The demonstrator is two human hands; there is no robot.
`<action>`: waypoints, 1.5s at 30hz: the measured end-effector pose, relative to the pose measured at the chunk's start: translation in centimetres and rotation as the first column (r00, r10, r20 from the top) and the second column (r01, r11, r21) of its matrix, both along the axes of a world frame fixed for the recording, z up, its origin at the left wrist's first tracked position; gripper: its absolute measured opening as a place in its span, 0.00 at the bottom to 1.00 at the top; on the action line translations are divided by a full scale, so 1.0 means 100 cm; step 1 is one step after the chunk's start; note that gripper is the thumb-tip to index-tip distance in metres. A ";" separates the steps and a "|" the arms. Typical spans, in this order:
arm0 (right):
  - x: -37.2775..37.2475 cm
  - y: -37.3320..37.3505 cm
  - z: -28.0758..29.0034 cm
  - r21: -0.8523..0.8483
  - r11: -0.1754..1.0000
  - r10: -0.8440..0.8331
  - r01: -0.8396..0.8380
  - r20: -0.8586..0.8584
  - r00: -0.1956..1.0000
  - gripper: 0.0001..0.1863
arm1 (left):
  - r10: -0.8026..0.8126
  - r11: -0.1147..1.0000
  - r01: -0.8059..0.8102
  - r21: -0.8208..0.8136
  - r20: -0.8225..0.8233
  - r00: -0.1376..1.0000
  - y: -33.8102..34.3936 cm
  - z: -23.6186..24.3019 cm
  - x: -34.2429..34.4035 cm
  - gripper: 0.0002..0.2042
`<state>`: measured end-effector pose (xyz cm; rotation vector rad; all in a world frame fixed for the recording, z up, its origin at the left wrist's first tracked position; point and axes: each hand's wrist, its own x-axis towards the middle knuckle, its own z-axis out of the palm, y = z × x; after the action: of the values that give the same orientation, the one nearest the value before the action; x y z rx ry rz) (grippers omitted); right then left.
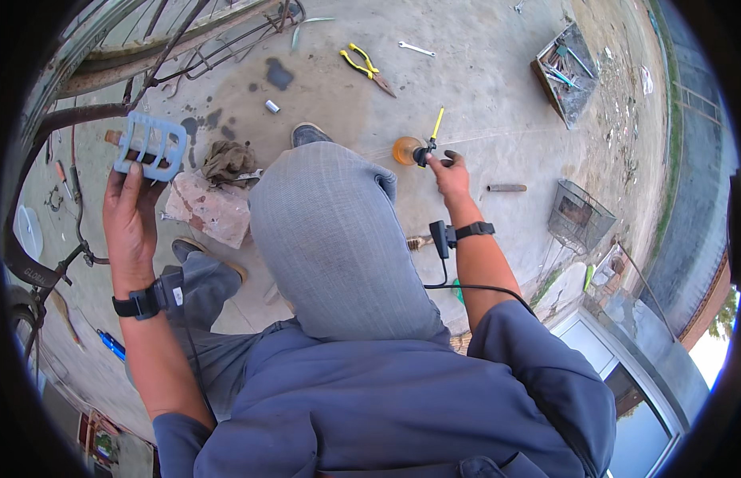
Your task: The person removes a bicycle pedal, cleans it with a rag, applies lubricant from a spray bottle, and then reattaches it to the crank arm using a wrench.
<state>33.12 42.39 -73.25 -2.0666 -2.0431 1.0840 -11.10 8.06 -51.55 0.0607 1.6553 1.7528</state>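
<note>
While the left hand point(133, 209) clasps the slatted blue part point(175, 150) left of the knee point(330, 207), the right hand point(452, 175) pinches the amber bottle point(404, 150) right of it

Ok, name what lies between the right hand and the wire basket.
In the head view, a short rod lies between the right hand and the wire basket.

One blue cage point(178, 146), one amber bottle point(404, 150), one yellow-handled pliers point(370, 71), two shoes point(310, 134)

Head-worn left fisheye, facing down over knee point(338, 215), close, edges perhaps unclear
</note>
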 end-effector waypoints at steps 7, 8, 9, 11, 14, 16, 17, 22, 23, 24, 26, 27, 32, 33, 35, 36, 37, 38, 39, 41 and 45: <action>-0.033 0.000 -0.024 -0.031 0.992 0.123 -0.120 0.188 0.974 0.37 | 0.037 0.999 -0.037 -0.033 -0.006 0.999 -0.034 0.011 0.021 0.18; -0.036 0.003 -0.021 -0.034 0.992 0.129 -0.125 0.160 0.979 0.34 | 0.042 0.999 -0.043 -0.030 -0.009 0.999 -0.037 0.013 0.023 0.17; -0.040 0.007 -0.017 -0.038 0.991 0.136 -0.132 0.133 0.982 0.32 | 0.047 0.999 -0.047 -0.012 -0.006 0.999 -0.041 0.016 0.024 0.17; -0.053 0.016 0.001 -0.060 0.988 0.148 -0.145 0.047 0.988 0.27 | 0.071 0.997 -0.072 -0.018 -0.019 0.997 -0.047 0.022 0.027 0.16; -0.090 0.038 0.060 -0.041 0.979 0.187 -0.200 -0.212 0.959 0.19 | 0.104 0.995 -0.104 0.009 -0.024 0.994 -0.054 0.032 0.031 0.16; -0.126 0.049 0.116 0.014 0.952 0.289 -0.307 -0.381 0.878 0.19 | 0.146 0.989 -0.145 0.018 -0.034 0.989 -0.059 0.038 0.033 0.15; -0.143 0.053 0.149 0.035 0.932 0.336 -0.361 -0.457 0.823 0.20 | 0.132 0.990 -0.130 0.051 -0.044 0.990 -0.061 0.042 0.033 0.15; -0.226 0.024 0.314 0.188 0.776 0.546 -0.602 -0.680 0.490 0.18 | 0.152 0.971 -0.141 0.195 -0.045 0.987 -0.073 0.058 0.036 0.18; -0.240 0.011 0.342 0.243 0.732 0.603 -0.636 -0.665 0.439 0.19 | 0.170 0.958 -0.156 0.239 -0.037 0.985 -0.076 0.062 0.039 0.18; -0.252 -0.006 0.366 0.267 0.706 0.625 -0.656 -0.670 0.399 0.19 | 0.185 0.940 -0.168 0.297 -0.030 0.982 -0.077 0.065 0.042 0.17; -0.272 -0.042 0.404 0.312 0.653 0.656 -0.691 -0.689 0.309 0.19 | 0.212 0.906 -0.209 0.368 0.033 0.977 -0.080 0.071 0.050 0.16; -0.281 -0.061 0.418 0.313 0.631 0.663 -0.710 -0.692 0.284 0.19 | 0.221 0.882 -0.231 0.410 0.073 0.973 -0.081 0.074 0.055 0.15; -0.318 -0.155 0.453 0.319 0.475 0.707 -0.820 -0.693 0.140 0.16 | 0.219 0.776 -0.326 0.540 0.254 0.942 -0.088 0.088 0.075 0.16; -0.324 -0.173 0.453 0.324 0.445 0.718 -0.835 -0.687 0.116 0.15 | 0.220 0.765 -0.333 0.551 0.263 0.939 -0.091 0.091 0.077 0.16; -0.332 -0.207 0.451 0.344 0.402 0.757 -0.849 -0.646 0.096 0.14 | 0.256 0.759 -0.375 0.532 0.285 0.924 -0.099 0.096 0.083 0.18; -0.336 -0.220 0.451 0.323 0.372 0.755 -0.870 -0.651 0.081 0.14 | 0.263 0.751 -0.386 0.535 0.295 0.919 -0.103 0.099 0.084 0.19; -0.342 -0.231 0.451 0.285 0.374 0.759 -0.882 -0.641 0.115 0.15 | 0.281 0.752 -0.398 0.525 0.290 0.915 -0.108 0.101 0.082 0.19; -0.342 -0.242 0.451 0.303 0.360 0.747 -0.882 -0.660 0.077 0.16 | 0.287 0.751 -0.395 0.530 0.277 0.917 -0.113 0.104 0.082 0.19; -0.345 -0.252 0.450 0.323 0.376 0.737 -0.869 -0.672 0.069 0.16 | 0.296 0.757 -0.398 0.519 0.270 0.916 -0.117 0.106 0.082 0.19; -0.348 -0.269 0.449 0.358 0.426 0.712 -0.831 -0.700 0.063 0.17 | 0.299 0.718 -0.414 0.559 0.289 0.909 -0.125 0.109 0.083 0.20; -0.352 -0.287 0.450 0.393 0.446 0.667 -0.804 -0.745 0.006 0.18 | 0.238 0.655 -0.401 0.640 0.329 0.914 -0.134 0.113 0.082 0.20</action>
<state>-2.13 13.70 -28.25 0.1121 -2.3017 1.8392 -2.85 -5.35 -40.30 -0.0862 0.7838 2.4876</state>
